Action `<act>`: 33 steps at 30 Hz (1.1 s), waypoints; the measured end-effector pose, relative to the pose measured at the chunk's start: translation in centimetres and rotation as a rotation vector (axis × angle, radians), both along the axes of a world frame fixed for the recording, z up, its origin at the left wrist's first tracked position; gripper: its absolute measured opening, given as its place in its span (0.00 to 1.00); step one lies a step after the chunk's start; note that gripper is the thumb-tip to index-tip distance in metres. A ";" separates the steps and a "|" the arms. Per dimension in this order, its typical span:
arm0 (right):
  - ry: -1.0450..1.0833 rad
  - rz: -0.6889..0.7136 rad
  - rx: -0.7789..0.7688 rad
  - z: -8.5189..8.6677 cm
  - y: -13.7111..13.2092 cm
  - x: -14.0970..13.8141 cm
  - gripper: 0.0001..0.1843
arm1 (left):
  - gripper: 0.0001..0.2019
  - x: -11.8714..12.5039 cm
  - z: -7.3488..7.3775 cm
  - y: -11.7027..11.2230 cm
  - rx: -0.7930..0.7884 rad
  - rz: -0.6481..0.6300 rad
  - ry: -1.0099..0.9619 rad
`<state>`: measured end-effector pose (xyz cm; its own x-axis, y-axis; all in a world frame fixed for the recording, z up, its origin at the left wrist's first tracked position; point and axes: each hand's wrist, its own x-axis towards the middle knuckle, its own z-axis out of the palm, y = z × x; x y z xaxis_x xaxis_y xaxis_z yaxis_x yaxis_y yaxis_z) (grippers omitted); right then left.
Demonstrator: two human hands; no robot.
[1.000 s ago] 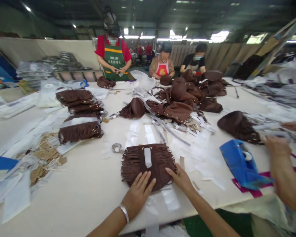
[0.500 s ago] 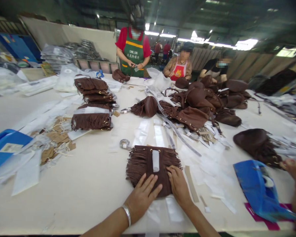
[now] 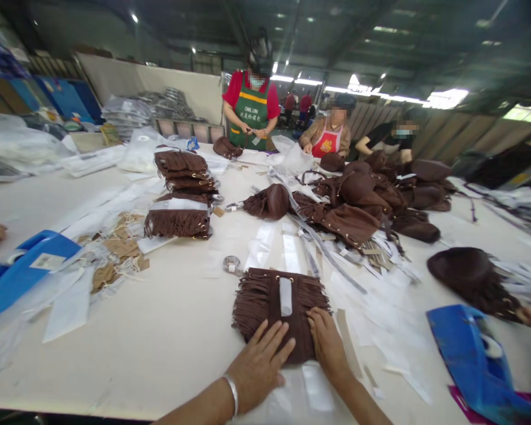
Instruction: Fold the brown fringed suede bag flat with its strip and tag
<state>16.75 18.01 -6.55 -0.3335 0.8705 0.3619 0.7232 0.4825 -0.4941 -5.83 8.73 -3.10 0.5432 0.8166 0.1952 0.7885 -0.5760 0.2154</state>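
A dark brown fringed bag [image 3: 269,295] lies flat on the white table before me, its gold eyelets along the top edge. A strip of clear film [image 3: 285,297] sits upright on its middle. My left hand [image 3: 261,360], with a silver bangle at the wrist, rests flat on the bag's lower left part, fingers spread. At the bag's right side, my right hand [image 3: 330,342] lies with its fingertips on the fringe and the front panel. Just above the bag's upper left corner is a small coiled ring in wrap [image 3: 231,264].
Stacked fringed bags [image 3: 179,215] stand at left, near brown tags [image 3: 121,251] and a blue tape dispenser [image 3: 30,265]. Another dispenser [image 3: 473,354] is at right. A bag heap [image 3: 358,189] lies beyond. Co-workers stand opposite; other people's hands show at both edges.
The view has shifted a little to the left, so the scene sits further right. Both hands stay on the bag. A co-worker's hand now shows at the left edge.
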 end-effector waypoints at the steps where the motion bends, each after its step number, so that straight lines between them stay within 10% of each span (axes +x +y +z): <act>1: -0.009 0.007 -0.010 0.0 0.0 0.0 0.15 | 0.37 -0.1 0.3 0.0 -0.026 -0.006 -0.027; 5: -0.023 0.056 -0.085 1.7 0.6 0.4 0.15 | 0.24 -0.3 2.1 1.0 -0.151 0.024 -0.245; 10: -0.141 0.235 -0.380 8.0 4.9 1.0 0.13 | 0.09 0.1 3.4 4.1 -0.234 0.274 -0.551; 15: -0.174 0.306 -0.279 13.8 13.6 -6.1 0.14 | 0.11 -0.5 3.0 6.6 -0.155 0.326 -0.541; 24: -0.506 1.049 -0.221 8.0 22.2 -26.0 0.18 | 0.09 -1.0 0.3 8.6 0.115 0.517 -0.274; 28: -0.655 1.094 -0.201 6.7 22.8 -28.1 0.14 | 0.12 -1.1 -0.8 8.7 0.309 0.517 -0.219; 33: -0.549 0.956 -0.184 9.2 23.4 -26.9 0.13 | 0.19 -1.6 -0.9 9.4 0.331 0.471 -0.056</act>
